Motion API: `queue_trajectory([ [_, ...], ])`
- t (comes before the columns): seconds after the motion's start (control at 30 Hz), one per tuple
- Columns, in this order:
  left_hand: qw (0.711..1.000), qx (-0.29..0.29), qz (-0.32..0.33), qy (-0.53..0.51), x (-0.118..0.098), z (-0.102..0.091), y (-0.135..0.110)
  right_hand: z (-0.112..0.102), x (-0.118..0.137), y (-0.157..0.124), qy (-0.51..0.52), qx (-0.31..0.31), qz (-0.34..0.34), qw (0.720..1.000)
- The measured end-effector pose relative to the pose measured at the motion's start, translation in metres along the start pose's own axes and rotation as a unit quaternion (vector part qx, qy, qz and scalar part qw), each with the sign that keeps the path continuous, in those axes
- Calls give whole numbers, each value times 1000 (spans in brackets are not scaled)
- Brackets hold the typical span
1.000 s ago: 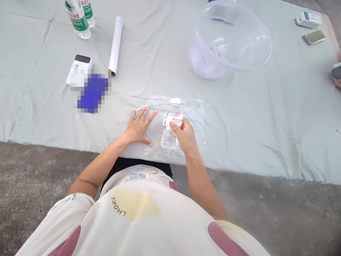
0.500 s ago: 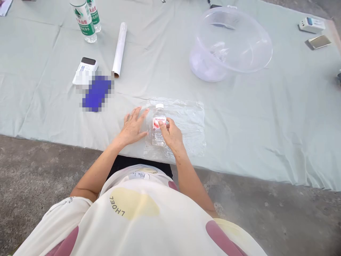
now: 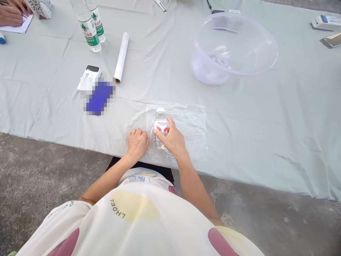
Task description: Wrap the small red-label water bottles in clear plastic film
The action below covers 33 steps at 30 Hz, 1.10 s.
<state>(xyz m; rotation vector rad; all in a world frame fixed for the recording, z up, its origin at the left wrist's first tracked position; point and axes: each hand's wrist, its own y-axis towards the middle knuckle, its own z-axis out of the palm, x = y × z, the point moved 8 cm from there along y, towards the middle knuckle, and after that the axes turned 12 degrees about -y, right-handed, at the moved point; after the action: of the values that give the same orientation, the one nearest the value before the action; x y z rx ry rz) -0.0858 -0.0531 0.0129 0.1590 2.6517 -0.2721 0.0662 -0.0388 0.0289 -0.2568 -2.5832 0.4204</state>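
A small clear water bottle (image 3: 160, 124) with a white cap and a red-and-white label lies on a sheet of cling film (image 3: 193, 133) at the table's near edge. My right hand (image 3: 174, 140) holds the bottle from its right side, thumb across the lower label and fingers along the far side. Left of the bottle, my left hand (image 3: 137, 142) is closed, knuckles up, at the film's left edge. Its fingertips are hidden under the hand, and the film's edge runs in beneath them.
A cling film roll (image 3: 122, 58), a white device (image 3: 91, 76), a blurred blue item (image 3: 99, 97) and two tall water bottles (image 3: 90, 35) stand or lie to the left. A clear basin (image 3: 210, 71) holds crumpled film. Another person's hands (image 3: 12, 16) rest on paper at far left.
My left hand has gone from spread fingers to a closed hand and drawn nearer at the film's left edge. My right thumb has slid lower on the bottle. The view has shifted slightly.
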Motion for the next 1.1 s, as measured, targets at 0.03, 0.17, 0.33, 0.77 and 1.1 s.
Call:
queue_trajectory([
  [0.03, 1000, 3, -2, -2, 0, 0, 0, -1, 1, 0, 10, -2, -1, 1000],
  [0.17, 999, 13, -18, -31, 0, -1, 0, -5, -1, 0, 59, -7, 5, 998],
  [0.33, 997, 21, -38, -58, 1, -9, 1, -11, 2, -4, 94, -7, -1, 996],
  [0.77, 982, 35, -149, -107, 33, -18, 11, 2, -17, 9, 133, 4, 39, 990],
  [1.1, 981, 32, -140, -134, 36, -16, 14, -18, -5, 2, 149, -68, 24, 986],
])
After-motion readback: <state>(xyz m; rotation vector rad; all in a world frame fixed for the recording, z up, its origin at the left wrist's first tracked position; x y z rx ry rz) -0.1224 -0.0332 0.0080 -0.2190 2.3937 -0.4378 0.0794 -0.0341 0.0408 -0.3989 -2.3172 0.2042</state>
